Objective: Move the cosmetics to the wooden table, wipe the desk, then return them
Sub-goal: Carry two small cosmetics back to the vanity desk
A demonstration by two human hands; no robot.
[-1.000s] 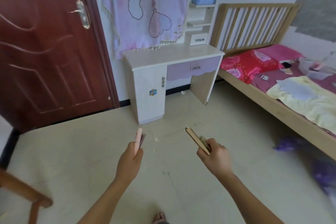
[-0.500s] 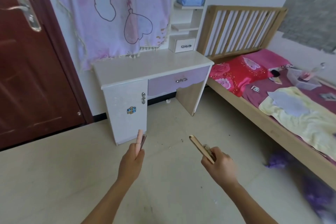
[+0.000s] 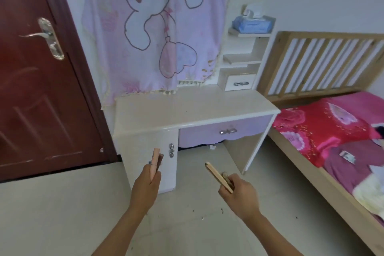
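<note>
The left hand (image 3: 145,188) holds a slim pink tube (image 3: 155,160) in curled fingers (image 3: 158,175), the right hand (image 3: 239,195) clasps a flat tan case (image 3: 216,175), before the white counter (image 3: 187,108); a bed (image 3: 332,188) adjoins its right edge.

Desk (image 3: 187,110): glossy cream laminate top, metal drawer pulls. Door (image 3: 31,100): dark varnished wood. Bed frame (image 3: 324,62): pale matt wood. Hanging cloth (image 3: 158,27): soft fabric.
</note>
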